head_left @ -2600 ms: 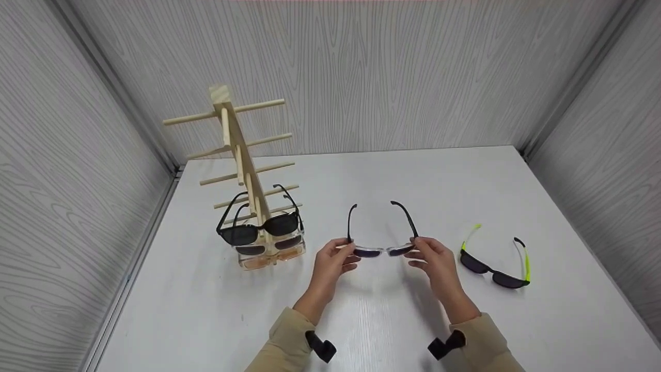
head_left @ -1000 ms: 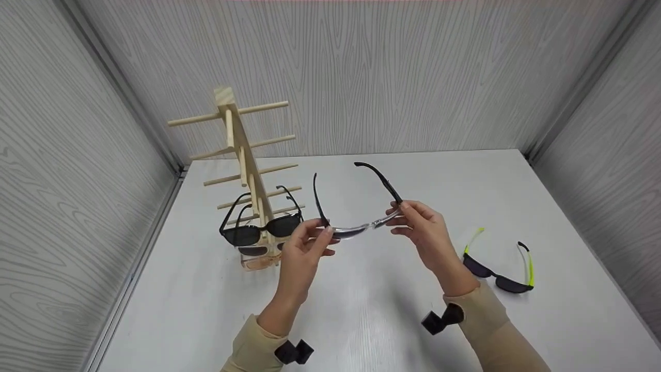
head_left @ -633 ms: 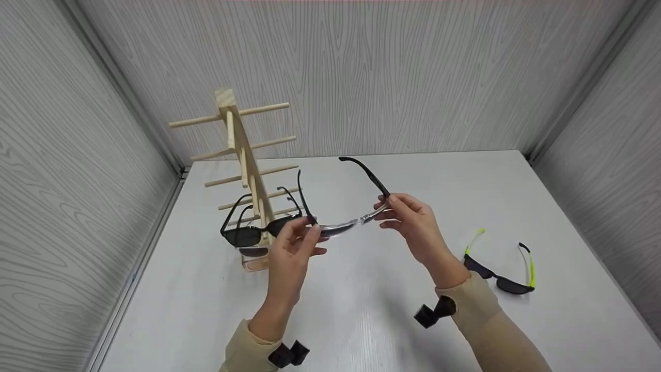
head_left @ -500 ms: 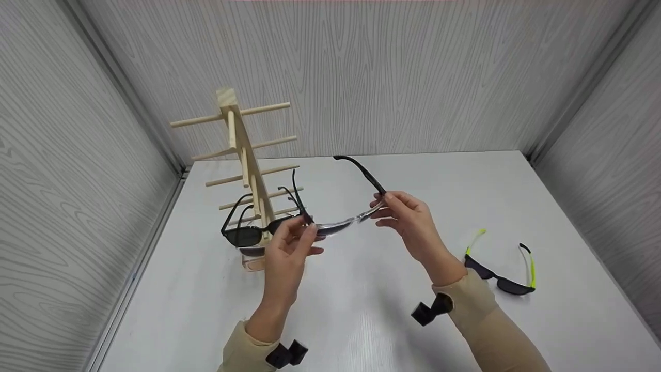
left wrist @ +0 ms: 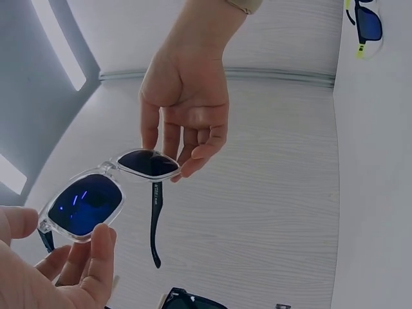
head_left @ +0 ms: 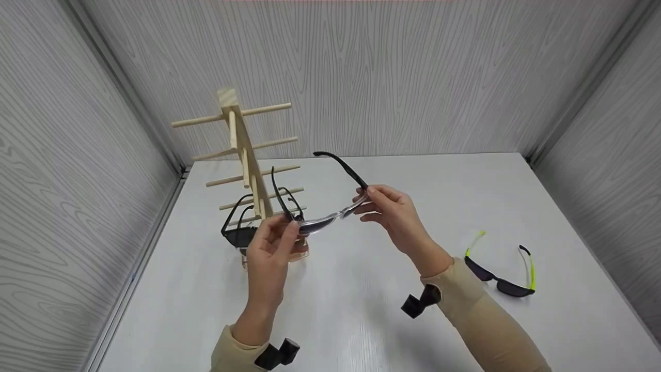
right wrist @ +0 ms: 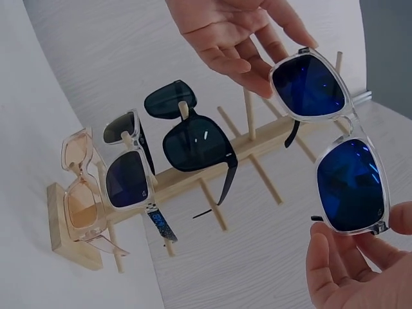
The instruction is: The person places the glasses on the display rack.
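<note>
Between my hands is a pair of sunglasses (head_left: 319, 225) with a clear frame, black temples and dark blue lenses, held up off the table with its temples pointing away from me. My left hand (head_left: 269, 253) pinches the left end of the frame by the hinge, and my right hand (head_left: 395, 214) pinches the right end, a little higher and farther back. In the right wrist view both blue lenses (right wrist: 349, 183) show fully. Just beyond my left hand stands a wooden display rack (head_left: 247, 150); black sunglasses (right wrist: 196, 143), clear-framed sunglasses (right wrist: 127, 179) and orange-tinted glasses (right wrist: 82, 203) hang on its lower pegs.
On the white table (head_left: 356, 310), sunglasses with yellow-green temples (head_left: 508, 288) lie at the right. The rack's upper pegs (head_left: 266, 109) stick out to both sides and hold no glasses. Grey wood-grain panels (head_left: 387, 77) enclose the table at the back and both sides.
Both hands have lifted the clear-framed sunglasses and carried them left toward the rack, tilting the right end up and back. My left hand now covers part of the glasses on the rack.
</note>
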### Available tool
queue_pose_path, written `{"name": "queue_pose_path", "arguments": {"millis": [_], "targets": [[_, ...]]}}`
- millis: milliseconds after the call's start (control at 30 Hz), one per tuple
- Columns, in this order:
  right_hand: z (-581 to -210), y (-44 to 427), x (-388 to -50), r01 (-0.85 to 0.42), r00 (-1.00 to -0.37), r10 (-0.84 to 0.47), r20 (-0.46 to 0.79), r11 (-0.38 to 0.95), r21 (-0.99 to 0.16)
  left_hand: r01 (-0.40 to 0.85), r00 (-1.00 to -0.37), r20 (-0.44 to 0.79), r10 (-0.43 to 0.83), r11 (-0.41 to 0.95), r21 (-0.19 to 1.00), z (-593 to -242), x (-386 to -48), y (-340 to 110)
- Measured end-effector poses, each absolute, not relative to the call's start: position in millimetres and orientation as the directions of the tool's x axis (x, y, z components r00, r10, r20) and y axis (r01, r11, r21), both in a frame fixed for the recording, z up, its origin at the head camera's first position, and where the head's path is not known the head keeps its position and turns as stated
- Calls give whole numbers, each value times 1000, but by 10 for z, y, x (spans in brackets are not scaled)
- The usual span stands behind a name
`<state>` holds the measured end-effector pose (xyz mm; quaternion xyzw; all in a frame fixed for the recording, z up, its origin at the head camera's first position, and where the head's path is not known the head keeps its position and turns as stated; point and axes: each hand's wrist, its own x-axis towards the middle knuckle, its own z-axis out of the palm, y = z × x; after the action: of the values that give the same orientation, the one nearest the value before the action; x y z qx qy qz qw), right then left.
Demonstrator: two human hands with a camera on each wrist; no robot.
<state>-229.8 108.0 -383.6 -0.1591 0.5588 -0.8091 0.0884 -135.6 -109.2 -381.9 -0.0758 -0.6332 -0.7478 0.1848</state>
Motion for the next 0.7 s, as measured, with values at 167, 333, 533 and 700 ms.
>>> {"name": "queue_pose_path", "arguments": {"millis": [167, 333, 533, 700], "targets": [[-3788, 964, -2281, -37, -924, -345, 166, -350, -936, 390, -909, 356, -216, -143, 910, -3799, -1309, -1170], [-3757, 883, -2287, -39, -919, -358, 165, -334, -942, 408, -900, 373, -224, -135, 903, -3786, -1272, -1222], [-3726, 773, -2286, -34, -920, -361, 153, -314, -949, 418, -885, 387, -259, -74, 905, -3780, -1248, -1320], [-3708, 646, -2252, -38, -927, -347, 145, -296, -954, 407, -875, 388, -289, -7, 913, -3760, -1226, -1443]]}}
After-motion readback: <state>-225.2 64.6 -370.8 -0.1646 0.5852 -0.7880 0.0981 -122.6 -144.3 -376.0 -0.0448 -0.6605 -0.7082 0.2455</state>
